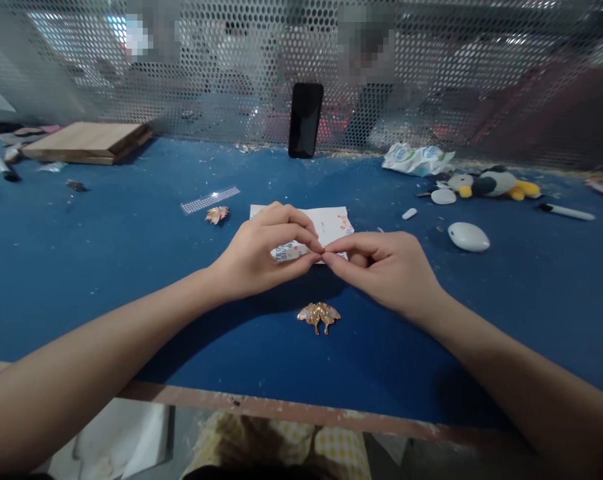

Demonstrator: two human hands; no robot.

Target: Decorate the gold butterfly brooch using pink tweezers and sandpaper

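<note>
My left hand (276, 247) and my right hand (386, 267) meet fingertip to fingertip over the middle of the blue table. Both are closed in a pinch, and whatever sits between the fingertips is too small to make out. Behind and beneath them lies a white paper sheet (331, 223) with printed letters and red writing, partly covered by my left hand. Closer to me, a gold and pink butterfly-shaped piece (319, 316) rests on the table. Beyond my left wrist lie a similar pinkish gold piece (217, 214) and a clear strip of small gems (210, 200).
A black phone (306, 120) leans against the perforated metal screen (241, 73). Wooden boards (86, 141) lie at the back left. On the right are a crumpled wrapper (417, 160), a plush duck (496, 182), a white rounded object (468, 237) and a marker (567, 212).
</note>
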